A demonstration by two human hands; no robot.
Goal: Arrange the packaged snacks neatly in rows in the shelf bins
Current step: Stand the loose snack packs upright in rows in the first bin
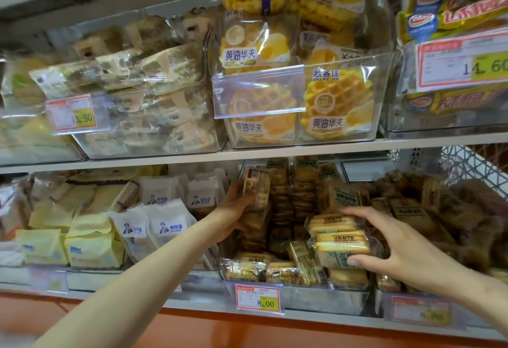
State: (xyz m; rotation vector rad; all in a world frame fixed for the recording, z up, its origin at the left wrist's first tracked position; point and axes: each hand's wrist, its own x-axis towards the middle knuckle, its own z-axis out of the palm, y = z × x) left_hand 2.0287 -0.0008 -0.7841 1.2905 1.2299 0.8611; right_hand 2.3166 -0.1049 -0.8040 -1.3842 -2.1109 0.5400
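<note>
Two grips live in the lower bin point(324, 296) — left hand point(237, 206) holds one pack point(257, 188) upright by its left wall, right hand point(406, 250) pinches a stack point(341, 237) mid-bin. Likely step: rowing up. Next — seat both square against neighbours.

Shelf bins point(380, 100): clear hard plastic, glossy. Biscuit packets point(341, 240): transparent crinkled film, shiny. Yellow pouches point(93, 243): matt, paper-like. Shelf edge point(165, 159): smooth, pale, apparently metal. Price tag point(259, 296): printed paper behind clear plastic sleeve.
</note>
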